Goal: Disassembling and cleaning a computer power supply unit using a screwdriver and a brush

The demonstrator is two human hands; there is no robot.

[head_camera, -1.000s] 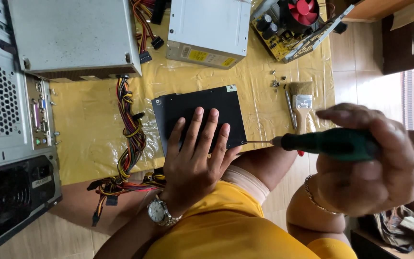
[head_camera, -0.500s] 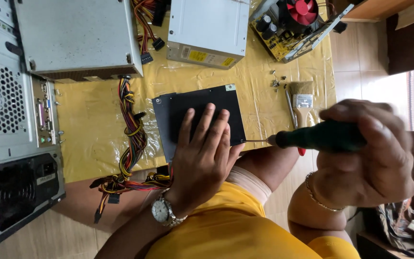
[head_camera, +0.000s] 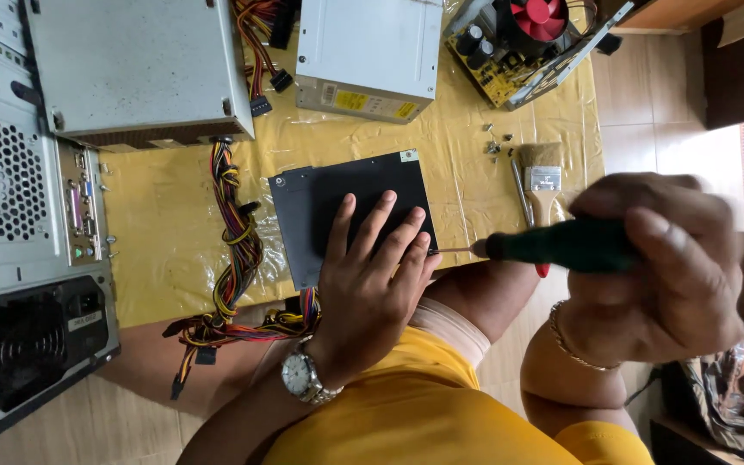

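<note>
Yellow plastic sheeting (head_camera: pixel 174 224) covers the floor, with the black drive (head_camera: pixel 320 202) lying flat on it. Left hand (head_camera: pixel 372 275) presses it, fingers spread; right hand (head_camera: pixel 656 267) grips a green screwdriver (head_camera: pixel 553 245) at its edge. I judge the tip could slip toward the fingers.

Bare forearms, silver wristwatch (head_camera: pixel 305 379) on left wrist, thin bangle (head_camera: pixel 572 340) on right wrist, yellow garment (head_camera: pixel 424 405)

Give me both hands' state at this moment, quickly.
Left hand: open, fingers spread flat on the black drive, pressing it down.
Right hand: closed around the green-handled screwdriver, tip at the drive's edge.
</note>
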